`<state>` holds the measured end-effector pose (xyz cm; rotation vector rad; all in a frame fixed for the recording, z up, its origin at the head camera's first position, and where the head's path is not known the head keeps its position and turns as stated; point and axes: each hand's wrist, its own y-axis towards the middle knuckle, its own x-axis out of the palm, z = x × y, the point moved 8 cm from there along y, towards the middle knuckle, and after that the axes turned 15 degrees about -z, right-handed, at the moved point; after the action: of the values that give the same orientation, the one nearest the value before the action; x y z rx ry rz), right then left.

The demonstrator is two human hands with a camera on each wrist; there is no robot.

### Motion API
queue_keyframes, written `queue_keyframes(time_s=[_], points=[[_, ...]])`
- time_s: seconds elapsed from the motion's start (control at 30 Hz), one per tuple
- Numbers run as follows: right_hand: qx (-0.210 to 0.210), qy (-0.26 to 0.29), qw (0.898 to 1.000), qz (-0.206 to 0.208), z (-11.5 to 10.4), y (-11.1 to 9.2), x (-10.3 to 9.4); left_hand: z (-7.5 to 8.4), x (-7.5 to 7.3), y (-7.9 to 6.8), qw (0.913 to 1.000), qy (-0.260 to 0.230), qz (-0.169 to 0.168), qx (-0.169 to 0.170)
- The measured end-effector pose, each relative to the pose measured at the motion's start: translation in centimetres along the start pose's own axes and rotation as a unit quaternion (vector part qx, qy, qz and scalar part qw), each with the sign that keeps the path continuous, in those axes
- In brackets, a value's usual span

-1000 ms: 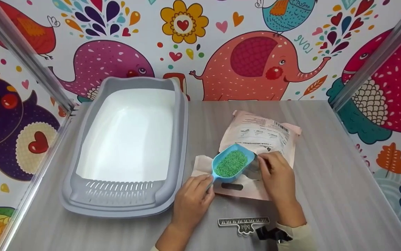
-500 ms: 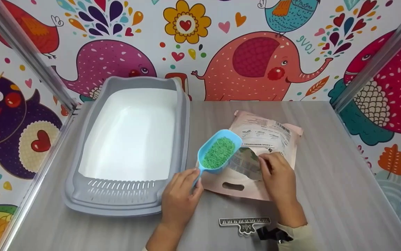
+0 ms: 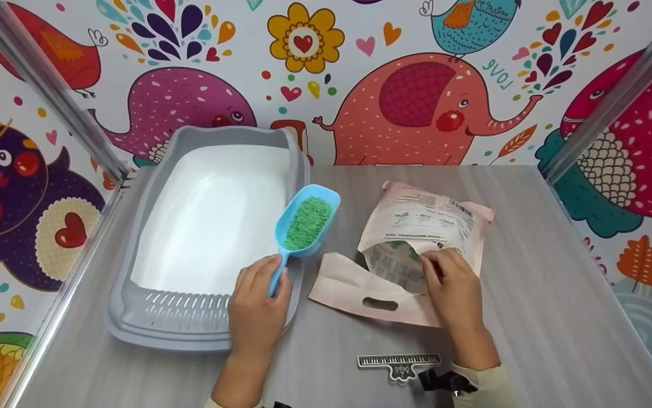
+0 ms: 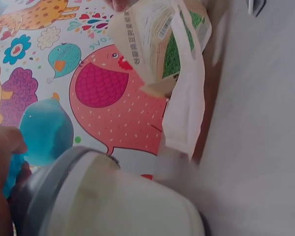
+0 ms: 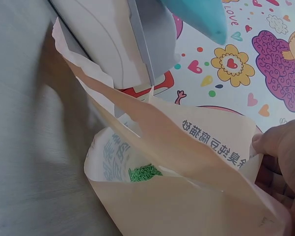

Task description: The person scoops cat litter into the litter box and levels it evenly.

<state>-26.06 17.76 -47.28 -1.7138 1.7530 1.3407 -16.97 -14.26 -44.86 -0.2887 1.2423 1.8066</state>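
Note:
My left hand [image 3: 256,300] grips the handle of a light blue scoop [image 3: 324,194], heaped with green pellets [image 3: 307,224]. The scoop is held level over the right rim of a grey litter box [image 3: 173,335], whose white inside holds no pellets. With its fingertips my right hand [image 3: 457,292] pinches the torn-open mouth of a pink paper bag [image 3: 416,212] lying on the table. Inside the bag, green pellets [image 5: 144,172] show in the right wrist view. The left wrist view catches the scoop [image 4: 46,132] from behind, its load hidden.
A metal clip [image 3: 399,362] with a piano-key pattern lies near the front, beside the right wrist strap [image 3: 447,381]. Patterned panels [image 3: 405,113] and metal posts [image 3: 54,85] enclose the table [image 3: 541,283] at the back and sides.
My left hand has carried the loaded scoop leftward from above the bag to the litter box's right edge. The right hand has kept its hold on the bag mouth, nearly still.

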Motion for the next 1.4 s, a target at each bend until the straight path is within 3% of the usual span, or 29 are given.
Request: queue_keyframes(time_s=[0.23,0.77,1.4], points=[[0.007,0.003,1.0,-0.008,0.1,0.0,0.2,-1.5,-0.8,0.4,0.999,-0.007,0.002,-0.043],[0.003,0.009,1.0,-0.012,0.0,0.0,0.3,-4.7,-2.1,1.4,0.9942,-0.014,0.019,-0.105],[0.005,0.007,1.0,-0.014,0.2,0.1,0.4,-8.6,-3.1,2.9,0.9843,0.046,-0.042,-0.165]])
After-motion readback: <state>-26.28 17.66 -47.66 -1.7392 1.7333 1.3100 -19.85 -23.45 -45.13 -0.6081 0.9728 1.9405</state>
